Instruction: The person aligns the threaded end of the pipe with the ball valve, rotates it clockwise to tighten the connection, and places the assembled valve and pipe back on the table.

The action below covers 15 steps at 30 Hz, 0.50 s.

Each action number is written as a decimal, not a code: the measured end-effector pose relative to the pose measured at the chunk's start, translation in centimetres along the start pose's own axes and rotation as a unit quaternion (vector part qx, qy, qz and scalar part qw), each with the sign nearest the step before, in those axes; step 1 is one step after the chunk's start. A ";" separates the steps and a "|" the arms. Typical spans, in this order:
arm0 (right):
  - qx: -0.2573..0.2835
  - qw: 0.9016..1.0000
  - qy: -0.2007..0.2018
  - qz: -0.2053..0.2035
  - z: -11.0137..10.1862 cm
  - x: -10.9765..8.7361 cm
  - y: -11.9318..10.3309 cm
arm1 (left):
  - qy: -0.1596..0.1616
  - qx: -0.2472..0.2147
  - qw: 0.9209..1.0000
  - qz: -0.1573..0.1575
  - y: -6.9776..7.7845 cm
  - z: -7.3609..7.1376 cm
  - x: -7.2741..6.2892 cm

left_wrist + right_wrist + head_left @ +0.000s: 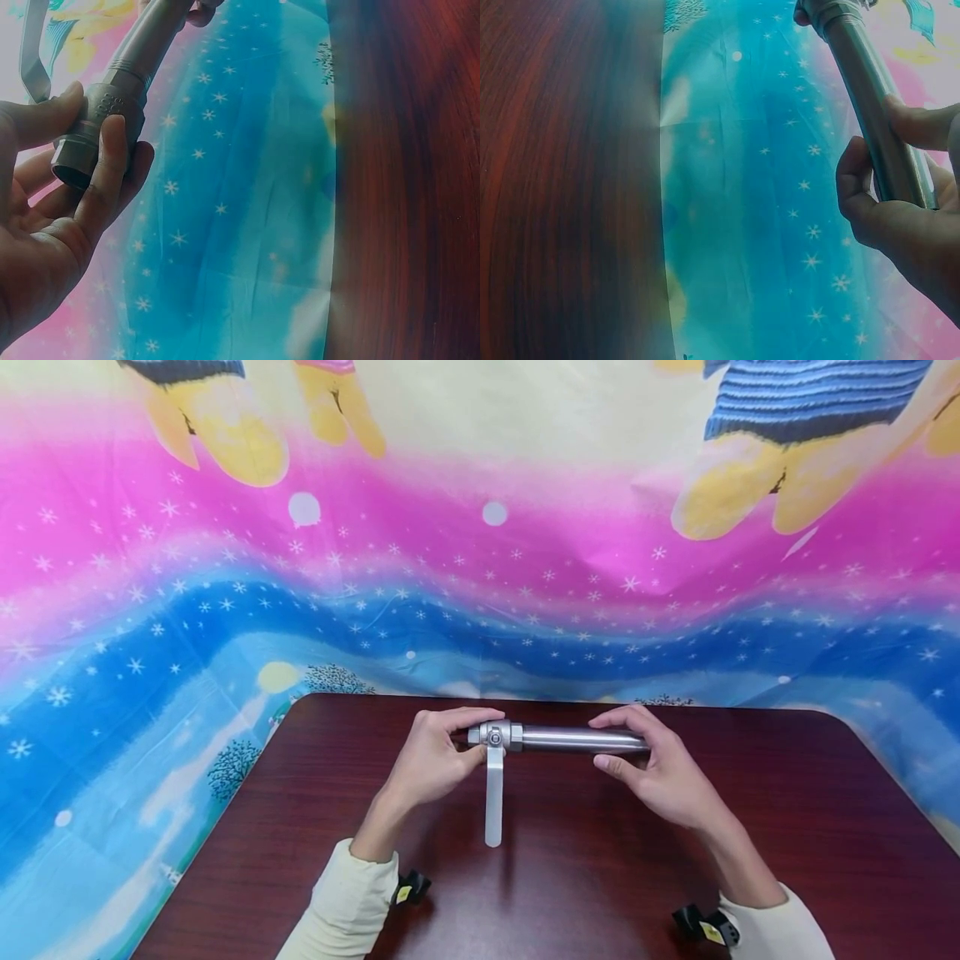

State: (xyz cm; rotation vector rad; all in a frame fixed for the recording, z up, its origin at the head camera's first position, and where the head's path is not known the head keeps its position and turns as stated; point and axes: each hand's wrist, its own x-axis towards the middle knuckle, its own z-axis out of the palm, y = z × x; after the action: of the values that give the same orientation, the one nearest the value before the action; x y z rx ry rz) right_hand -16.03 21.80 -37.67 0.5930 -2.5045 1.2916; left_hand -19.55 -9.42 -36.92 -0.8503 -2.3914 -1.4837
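Note:
A silver ball valve (513,735) with a flat lever handle (493,802) is joined to the end of a smooth steel pipe (562,739). Thumb and fingers of my left hand (433,760) grip the valve body. In the left wrist view, the open threaded end of the valve (112,112) points toward the palm. Around the pipe's far end, my right hand (671,781) curls with the thumb on the near side. The right wrist view shows the thumb pressed to the pipe (870,105). Valve and pipe are held level above the table, the lever pointing toward me.
The dark red-brown wooden table (577,877) has rounded far corners. Directly behind it hangs a pink and blue cloth (450,560) printed with snowflakes and cartoon figures. Black straps with yellow tags (408,889) sit at both wrists.

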 end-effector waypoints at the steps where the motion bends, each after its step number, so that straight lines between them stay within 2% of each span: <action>1: -0.001 1.000 0.001 -0.001 0.0 0.0 0.0 | 0.000 0.000 1.000 0.001 0.0 0.0 0.0; 7: 0.001 1.000 0.002 0.018 0.1 0.1 0.0 | 0.000 -0.001 1.000 0.001 -0.1 -0.1 0.0; 15: 0.045 0.998 -0.015 0.047 0.2 0.0 0.1 | -0.003 -0.002 1.000 0.000 -0.1 -0.2 0.0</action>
State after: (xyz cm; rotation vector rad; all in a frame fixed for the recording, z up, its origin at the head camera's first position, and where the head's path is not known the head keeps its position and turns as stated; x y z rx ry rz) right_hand -16.09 21.68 -37.81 0.5223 -2.5363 1.4468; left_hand -19.63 -9.60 -36.89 -0.8569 -2.3945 -1.4878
